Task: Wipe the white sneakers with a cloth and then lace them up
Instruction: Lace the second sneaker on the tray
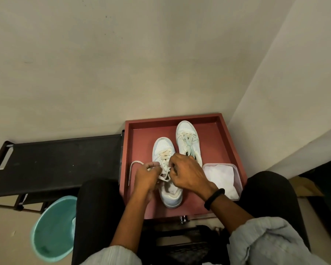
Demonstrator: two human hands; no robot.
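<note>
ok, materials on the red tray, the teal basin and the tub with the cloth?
Red tray: probably painted wood, matte, with a thick square-edged rim. Teal basin: likely plastic, smooth with a soft sheen. Tub: translucent plastic; the white cloth shows through its rim.

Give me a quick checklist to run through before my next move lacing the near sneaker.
1. Grip on the lace: left hand and right hand both pinch it. Ok.
2. The near sneaker sits flat in the red tray. Ok.
3. The lace's free end loops out to the left, unsnagged. Ok.
4. Top eyelets threaded: hidden under the hands. Cannot tell.
5. The far sneaker is laced; whether it is tied, cannot tell.
6. The cloth is out of the way in its container. Ok.
</note>
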